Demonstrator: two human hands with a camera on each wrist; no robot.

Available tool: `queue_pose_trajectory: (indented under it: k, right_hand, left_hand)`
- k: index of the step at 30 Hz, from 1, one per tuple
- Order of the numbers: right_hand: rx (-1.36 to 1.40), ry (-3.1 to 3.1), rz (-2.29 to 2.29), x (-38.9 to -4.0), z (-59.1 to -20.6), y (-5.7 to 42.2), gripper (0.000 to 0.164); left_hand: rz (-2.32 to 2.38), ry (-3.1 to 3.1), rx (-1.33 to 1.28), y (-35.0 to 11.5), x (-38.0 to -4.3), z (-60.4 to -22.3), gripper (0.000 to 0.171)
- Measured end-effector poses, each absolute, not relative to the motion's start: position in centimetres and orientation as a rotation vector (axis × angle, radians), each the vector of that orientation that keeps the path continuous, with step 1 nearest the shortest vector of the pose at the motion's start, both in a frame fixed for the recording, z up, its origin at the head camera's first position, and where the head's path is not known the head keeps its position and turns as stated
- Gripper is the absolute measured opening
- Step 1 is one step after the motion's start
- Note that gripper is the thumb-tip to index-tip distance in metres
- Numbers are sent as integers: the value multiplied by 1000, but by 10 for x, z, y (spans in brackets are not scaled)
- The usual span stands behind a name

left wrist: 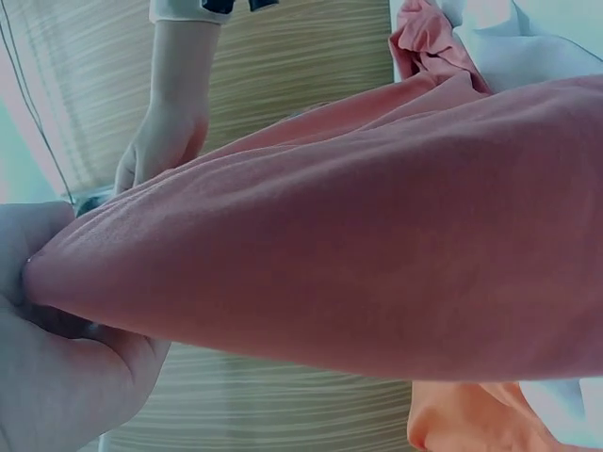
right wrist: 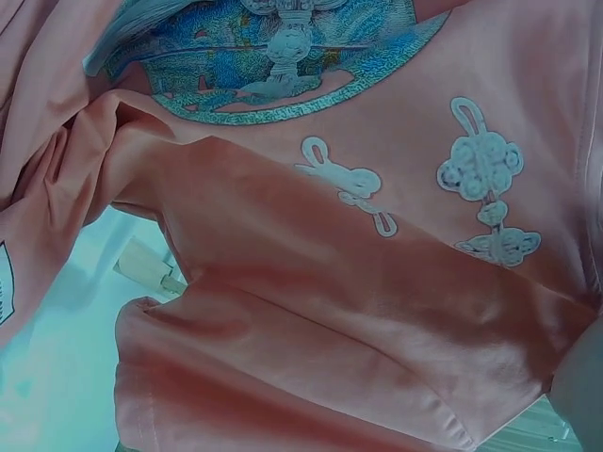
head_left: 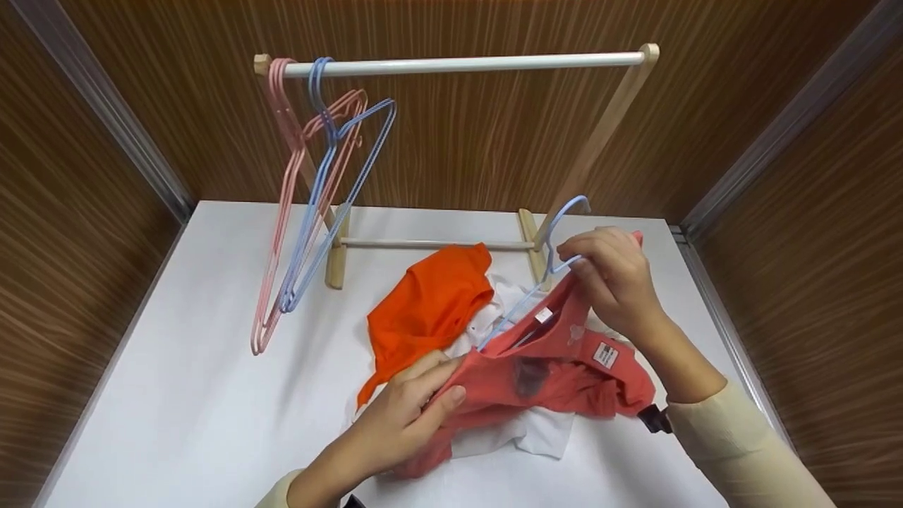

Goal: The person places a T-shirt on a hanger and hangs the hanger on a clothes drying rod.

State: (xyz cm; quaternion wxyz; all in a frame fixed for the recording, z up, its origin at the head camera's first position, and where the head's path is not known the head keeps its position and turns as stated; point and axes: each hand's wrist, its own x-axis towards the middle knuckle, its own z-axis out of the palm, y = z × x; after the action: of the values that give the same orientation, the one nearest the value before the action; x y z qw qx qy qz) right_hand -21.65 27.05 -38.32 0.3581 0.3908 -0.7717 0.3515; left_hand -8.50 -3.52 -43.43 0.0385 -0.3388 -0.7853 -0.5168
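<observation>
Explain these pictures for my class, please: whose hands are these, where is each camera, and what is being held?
There is no machine: a person works with two bare hands. The widest picture comes from a head camera looking forward and down; the other two come from cameras on each wrist, so cloth fills much of both. The left hand and right hand hold a red garment near its neck, where a blue hanger is partly inside. An orange garment and white cloth lie on the white table. Pink hangers and blue ones hang from the rail.
</observation>
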Motion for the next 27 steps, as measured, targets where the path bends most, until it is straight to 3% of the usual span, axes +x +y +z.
queue_pose_trajectory:
  k: [16, 23, 27]
  right_hand:
    - [1003, -1980, 865, -217, -380, 273, 30]
    - [1099, -1945, 887, -212, -378, 265, 33]
    - [1131, -1948, 873, -210, -379, 258, 30]
  left_hand:
    - [-1390, -2472, -935, -39, -79, -438, 37]
    - [-1404, -2501, -884, -34, -84, -423, 55]
    - [-1490, -2423, -904, -24, -88, -415, 47]
